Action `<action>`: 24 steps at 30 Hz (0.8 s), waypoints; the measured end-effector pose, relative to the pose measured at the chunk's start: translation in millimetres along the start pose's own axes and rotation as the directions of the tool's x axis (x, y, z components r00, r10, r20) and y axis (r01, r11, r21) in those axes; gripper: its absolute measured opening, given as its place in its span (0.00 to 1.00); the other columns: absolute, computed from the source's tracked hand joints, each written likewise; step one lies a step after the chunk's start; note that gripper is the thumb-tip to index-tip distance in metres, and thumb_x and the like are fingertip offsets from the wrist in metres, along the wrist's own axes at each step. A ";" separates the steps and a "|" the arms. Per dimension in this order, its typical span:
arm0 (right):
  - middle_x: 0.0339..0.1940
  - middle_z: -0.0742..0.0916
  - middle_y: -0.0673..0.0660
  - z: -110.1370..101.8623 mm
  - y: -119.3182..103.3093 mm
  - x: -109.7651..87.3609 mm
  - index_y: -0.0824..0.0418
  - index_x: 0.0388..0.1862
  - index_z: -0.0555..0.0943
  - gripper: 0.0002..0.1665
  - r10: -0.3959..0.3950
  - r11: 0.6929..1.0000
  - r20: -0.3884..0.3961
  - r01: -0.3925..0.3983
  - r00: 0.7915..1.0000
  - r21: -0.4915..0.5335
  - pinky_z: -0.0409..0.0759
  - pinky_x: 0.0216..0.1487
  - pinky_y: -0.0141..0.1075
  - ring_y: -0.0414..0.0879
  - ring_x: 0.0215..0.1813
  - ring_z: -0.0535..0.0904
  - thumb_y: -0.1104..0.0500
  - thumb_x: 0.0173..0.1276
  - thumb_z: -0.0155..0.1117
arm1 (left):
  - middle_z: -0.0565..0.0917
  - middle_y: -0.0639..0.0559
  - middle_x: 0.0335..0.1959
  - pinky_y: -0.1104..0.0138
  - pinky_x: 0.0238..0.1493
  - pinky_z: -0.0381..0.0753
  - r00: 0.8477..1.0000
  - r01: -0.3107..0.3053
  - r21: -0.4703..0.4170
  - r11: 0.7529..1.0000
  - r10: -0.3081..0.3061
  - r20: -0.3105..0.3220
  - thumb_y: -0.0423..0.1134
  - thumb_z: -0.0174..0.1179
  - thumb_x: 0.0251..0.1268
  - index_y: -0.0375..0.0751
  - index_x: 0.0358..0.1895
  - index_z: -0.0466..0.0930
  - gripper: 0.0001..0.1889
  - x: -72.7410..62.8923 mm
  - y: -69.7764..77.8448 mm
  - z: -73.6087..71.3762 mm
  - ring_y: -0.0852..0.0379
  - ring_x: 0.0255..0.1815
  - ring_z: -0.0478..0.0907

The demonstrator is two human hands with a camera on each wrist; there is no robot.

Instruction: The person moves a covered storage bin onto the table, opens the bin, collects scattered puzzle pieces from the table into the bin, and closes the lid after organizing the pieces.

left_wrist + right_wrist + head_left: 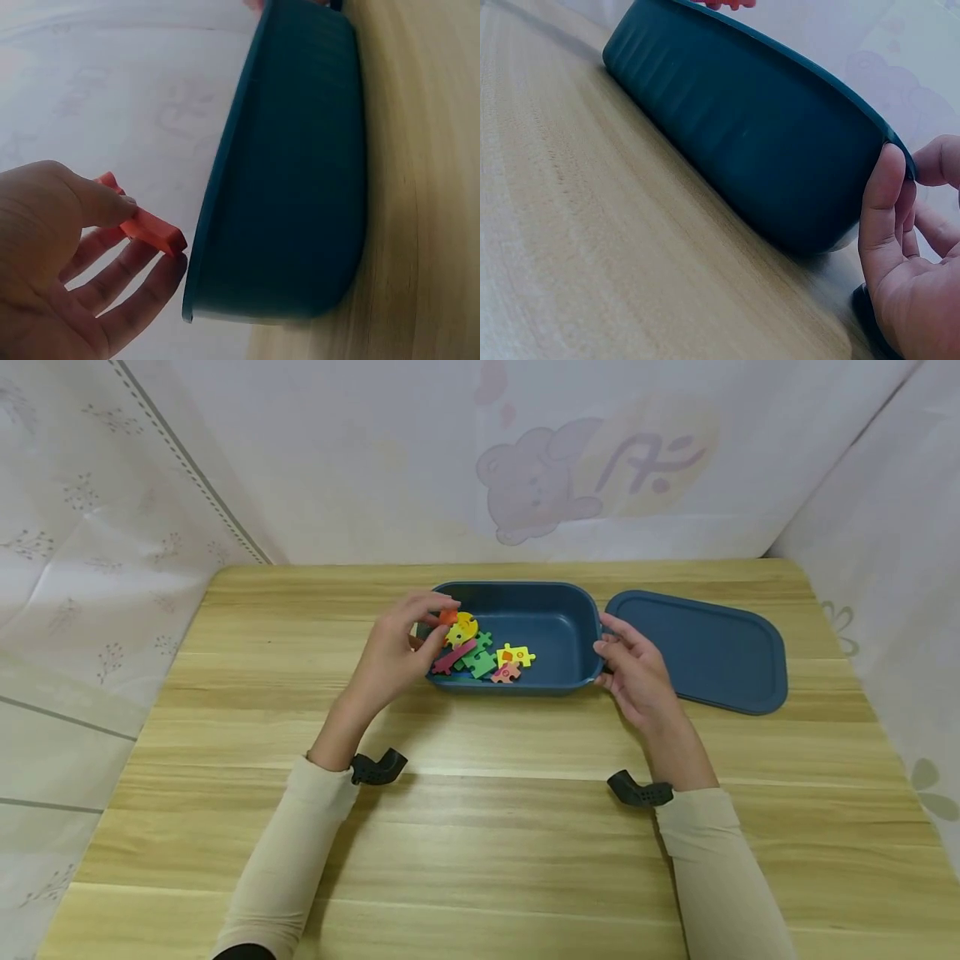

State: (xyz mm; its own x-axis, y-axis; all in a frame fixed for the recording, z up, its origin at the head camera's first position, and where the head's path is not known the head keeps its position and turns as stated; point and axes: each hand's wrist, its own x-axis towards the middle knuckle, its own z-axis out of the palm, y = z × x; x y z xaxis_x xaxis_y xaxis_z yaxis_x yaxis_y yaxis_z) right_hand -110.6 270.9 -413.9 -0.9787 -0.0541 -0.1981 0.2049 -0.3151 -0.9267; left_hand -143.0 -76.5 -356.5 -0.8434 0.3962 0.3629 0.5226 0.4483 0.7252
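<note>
A dark blue box (540,610) stands on the wooden table, with several colourful puzzle pieces (480,662) heaped in its left part. Over the box's left end, my left hand (397,643) pinches an orange-red puzzle piece (154,229) between thumb and fingers, at about rim height. My right hand (637,672) grips the rim at the box's right end, thumb on one side and fingers on the other, as the right wrist view shows. Yellow, green and pink pieces lie in the box below the left hand, which partly hides them.
A dark blue lid (720,652) lies flat on the table (495,843), just right of the box and partly behind the right hand. Patterned pale cloth (360,468) hangs behind the table's far edge. Each wrist carries a black camera mount (378,767).
</note>
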 end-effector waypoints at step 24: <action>0.50 0.73 0.49 -0.7 -0.5 -0.9 0.55 0.86 0.61 0.37 -0.004 1.000 0.009 0.004 1.000 -0.015 0.82 0.30 0.27 0.37 0.35 0.72 0.61 0.82 0.60 | 0.80 0.42 0.69 0.58 0.37 0.81 1.000 -0.004 0.211 0.978 0.008 -0.021 0.34 0.61 0.78 0.43 0.68 0.82 0.19 -2.9 -0.4 5.3 0.46 0.47 0.84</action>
State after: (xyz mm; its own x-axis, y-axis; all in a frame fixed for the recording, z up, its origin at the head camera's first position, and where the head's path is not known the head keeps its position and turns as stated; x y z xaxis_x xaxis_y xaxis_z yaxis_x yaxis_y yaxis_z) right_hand -109.8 271.7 -413.4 -0.9796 -0.0609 -0.1915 0.2009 -0.3015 -0.9320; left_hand -140.1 -73.7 -361.0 -0.8415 0.3829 0.3811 0.5402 0.6056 0.5843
